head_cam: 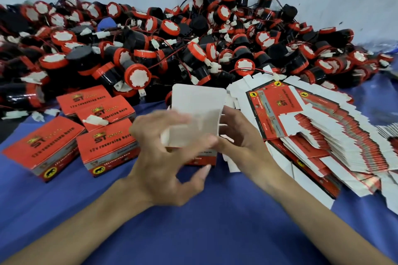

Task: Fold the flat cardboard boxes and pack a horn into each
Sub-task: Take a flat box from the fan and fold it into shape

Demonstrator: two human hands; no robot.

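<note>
Folding step, judged as flap work on one box. The right hand (239,135) is grasping the half-formed box (195,106) at its right side, white flap standing upright, over the blue cloth (215,217), just before the horn pile (172,45). The left hand (168,155) is curling over the box's near face; blur is hiding whether it is gripping. Whether a horn is inside cannot be told. The next move is likely calling for tucking the flap, or fetching a horn first.

Blue cloth (215,217) bears a heap of red-and-black horns (193,38), folded boxes (103,148) left, fanned flat cardboard boxes (323,142) right.
</note>
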